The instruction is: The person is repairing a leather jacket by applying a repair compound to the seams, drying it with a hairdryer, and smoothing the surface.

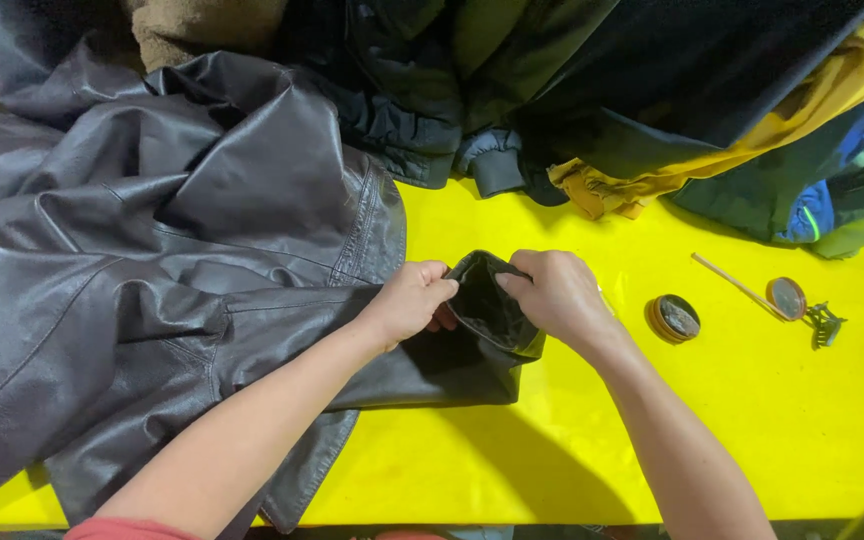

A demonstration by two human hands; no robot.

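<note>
A dark leather jacket [152, 230] lies spread over the left half of a yellow table [752, 420]. One sleeve runs right, and its cuff [487, 310] is pulled open at the middle of the table. My left hand [414, 300] pinches the cuff's left edge. On the cuff's right edge, my right hand [557, 293] grips with fingers curled over the rim. The black lining shows inside the opening between both hands.
A small round tin [674, 318] sits just right of my right hand, with its lid [786, 297], a thin wooden stick [737, 283] and a small dark clip [825, 322] farther right. Several jackets [652, 90], dark, yellow, green and blue, are heaped along the far edge.
</note>
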